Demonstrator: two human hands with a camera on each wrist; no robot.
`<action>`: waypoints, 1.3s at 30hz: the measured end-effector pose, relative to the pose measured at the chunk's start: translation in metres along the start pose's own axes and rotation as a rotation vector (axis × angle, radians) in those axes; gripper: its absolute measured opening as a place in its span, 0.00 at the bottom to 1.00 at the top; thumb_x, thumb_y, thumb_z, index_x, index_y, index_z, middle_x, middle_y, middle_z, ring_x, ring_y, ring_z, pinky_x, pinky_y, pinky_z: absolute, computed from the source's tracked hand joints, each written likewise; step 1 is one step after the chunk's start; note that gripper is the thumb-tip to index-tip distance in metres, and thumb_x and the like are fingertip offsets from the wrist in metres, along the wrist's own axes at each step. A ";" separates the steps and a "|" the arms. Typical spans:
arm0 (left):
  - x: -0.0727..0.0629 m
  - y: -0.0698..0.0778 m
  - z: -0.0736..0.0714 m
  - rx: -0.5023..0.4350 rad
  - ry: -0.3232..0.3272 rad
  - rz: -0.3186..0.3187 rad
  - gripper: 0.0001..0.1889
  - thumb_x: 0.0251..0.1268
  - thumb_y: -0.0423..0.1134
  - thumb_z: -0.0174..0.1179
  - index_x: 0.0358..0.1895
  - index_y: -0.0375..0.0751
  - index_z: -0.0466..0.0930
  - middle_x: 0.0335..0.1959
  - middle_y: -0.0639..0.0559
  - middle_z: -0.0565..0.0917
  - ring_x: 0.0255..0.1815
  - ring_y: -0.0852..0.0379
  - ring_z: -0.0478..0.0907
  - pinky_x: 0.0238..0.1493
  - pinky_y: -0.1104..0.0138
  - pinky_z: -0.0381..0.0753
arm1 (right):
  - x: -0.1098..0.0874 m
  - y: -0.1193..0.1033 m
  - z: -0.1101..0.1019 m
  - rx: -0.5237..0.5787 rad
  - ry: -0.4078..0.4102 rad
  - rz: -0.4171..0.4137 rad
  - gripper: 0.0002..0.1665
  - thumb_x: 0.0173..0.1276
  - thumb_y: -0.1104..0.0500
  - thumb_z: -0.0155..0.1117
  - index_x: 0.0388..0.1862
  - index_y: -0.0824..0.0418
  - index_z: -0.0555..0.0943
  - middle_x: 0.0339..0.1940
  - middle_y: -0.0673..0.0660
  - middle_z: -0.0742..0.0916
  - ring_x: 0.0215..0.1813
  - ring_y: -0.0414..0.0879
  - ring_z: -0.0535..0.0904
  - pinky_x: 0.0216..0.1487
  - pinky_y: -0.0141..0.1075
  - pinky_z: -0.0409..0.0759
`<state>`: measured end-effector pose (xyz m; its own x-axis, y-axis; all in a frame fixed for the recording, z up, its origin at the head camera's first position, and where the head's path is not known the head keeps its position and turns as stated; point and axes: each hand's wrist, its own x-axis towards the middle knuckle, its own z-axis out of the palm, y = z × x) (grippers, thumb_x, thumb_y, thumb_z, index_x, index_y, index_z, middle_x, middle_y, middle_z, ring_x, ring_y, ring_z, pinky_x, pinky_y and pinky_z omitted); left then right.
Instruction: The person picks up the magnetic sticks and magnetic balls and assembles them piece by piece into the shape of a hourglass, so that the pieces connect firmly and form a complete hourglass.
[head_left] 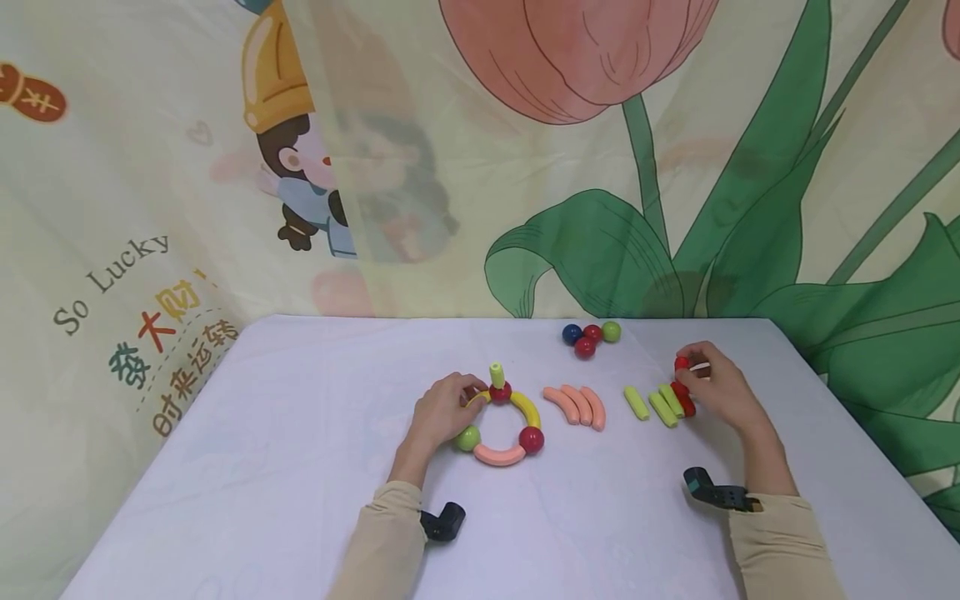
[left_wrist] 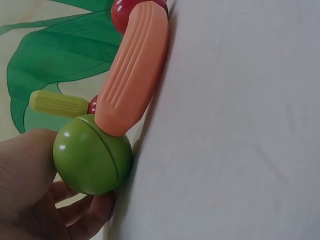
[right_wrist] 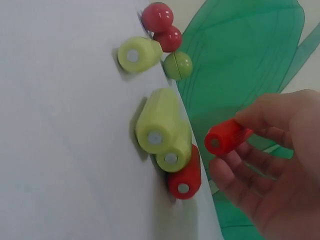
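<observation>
On the table lies a ring of magnetic toy pieces: a green ball [head_left: 468,438], a pink curved rod [head_left: 498,456], red balls and yellow curved rods. A light green rod [head_left: 497,374] stands up from the ring's far red ball [head_left: 500,395]. At the ring's left side my left hand [head_left: 442,408] pinches the left yellow curved rod [head_left: 480,397], partly hidden by the fingers. My right hand [head_left: 720,390] holds a short red rod [right_wrist: 223,137] between thumb and fingers, raised off the table. Just below it another red rod [right_wrist: 185,177] lies beside two light green rods [right_wrist: 159,122].
Several pink curved rods [head_left: 578,406] lie side by side right of the ring. A single light green rod [head_left: 636,402] is between them and the green pair. At the back edge sit a blue ball [head_left: 572,334], two red balls [head_left: 585,347] and a green ball [head_left: 611,332].
</observation>
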<state>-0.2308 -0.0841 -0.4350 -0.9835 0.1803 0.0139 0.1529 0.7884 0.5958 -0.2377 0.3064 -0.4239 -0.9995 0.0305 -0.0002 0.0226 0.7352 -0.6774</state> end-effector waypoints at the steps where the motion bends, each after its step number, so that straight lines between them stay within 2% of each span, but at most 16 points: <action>1: 0.000 0.000 0.000 -0.002 0.003 -0.002 0.10 0.61 0.42 0.61 0.46 0.51 0.83 0.34 0.55 0.80 0.33 0.59 0.73 0.30 0.68 0.68 | 0.000 -0.002 0.001 -0.001 0.002 -0.016 0.25 0.70 0.59 0.51 0.62 0.68 0.62 0.59 0.72 0.71 0.56 0.65 0.68 0.45 0.49 0.81; 9: 0.002 -0.001 0.003 -0.033 0.032 -0.004 0.10 0.60 0.43 0.62 0.45 0.50 0.83 0.34 0.55 0.82 0.32 0.60 0.74 0.29 0.68 0.69 | 0.002 -0.018 0.010 0.012 -0.010 -0.144 0.22 0.71 0.59 0.52 0.61 0.65 0.64 0.57 0.68 0.73 0.56 0.61 0.71 0.51 0.52 0.78; 15: 0.003 -0.002 0.003 -0.057 0.031 -0.021 0.10 0.60 0.43 0.62 0.44 0.50 0.83 0.34 0.56 0.82 0.32 0.60 0.74 0.30 0.68 0.69 | 0.004 -0.031 0.018 0.037 -0.050 -0.194 0.24 0.70 0.59 0.55 0.62 0.63 0.64 0.56 0.64 0.75 0.56 0.56 0.73 0.55 0.50 0.76; 23: 0.003 -0.002 0.002 -0.054 0.018 -0.036 0.10 0.60 0.42 0.61 0.45 0.50 0.83 0.33 0.56 0.81 0.30 0.60 0.72 0.28 0.69 0.68 | 0.003 -0.044 0.029 0.047 -0.092 -0.244 0.25 0.69 0.61 0.56 0.63 0.63 0.66 0.56 0.63 0.76 0.55 0.56 0.73 0.55 0.52 0.77; 33: 0.003 -0.004 0.004 -0.057 0.022 -0.034 0.10 0.60 0.43 0.61 0.45 0.50 0.83 0.33 0.56 0.81 0.31 0.60 0.72 0.29 0.69 0.68 | -0.001 -0.059 0.041 0.044 -0.137 -0.380 0.22 0.65 0.64 0.60 0.58 0.59 0.72 0.50 0.56 0.80 0.51 0.51 0.77 0.51 0.42 0.78; 39: 0.003 -0.004 0.006 -0.054 0.036 -0.028 0.10 0.60 0.42 0.62 0.44 0.49 0.83 0.33 0.56 0.81 0.30 0.60 0.73 0.27 0.69 0.68 | -0.002 -0.063 0.047 0.034 -0.169 -0.420 0.21 0.65 0.63 0.61 0.57 0.58 0.73 0.49 0.54 0.81 0.49 0.48 0.78 0.50 0.35 0.79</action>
<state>-0.2344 -0.0835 -0.4420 -0.9903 0.1365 0.0244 0.1205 0.7600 0.6386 -0.2383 0.2282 -0.4153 -0.9114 -0.3787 0.1611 -0.3831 0.6376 -0.6684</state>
